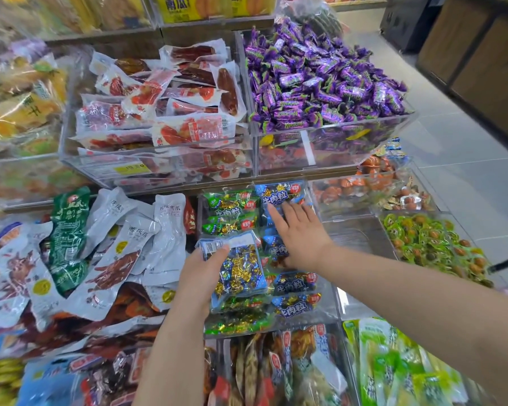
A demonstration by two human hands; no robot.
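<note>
Gripping a blue packet (238, 268) with the left hand (201, 273): thumb pressed over the barcode end, fingers curled beneath it and mostly out of sight. Held back side up and tilted, just above the front half of a clear bin (330, 300) on the lower shelf, with gold and blue wrapped pieces showing through the film. Reaching into the same bin with the right hand (301, 235), fingers straight and slightly spread, laid flat on the stacked blue packets (279, 197) along the bin's right side, holding nothing. Lying beside those, on the bin's left side, green packets (230, 205) of the same kind, with more under the raised packet. Piled to the left of the bin, white pouches (135, 238); to the right, small green-wrapped snacks (423, 241). Stacked on the upper tier, red sausage packs (170, 112) and, next to them, purple candies (320, 77).
</note>
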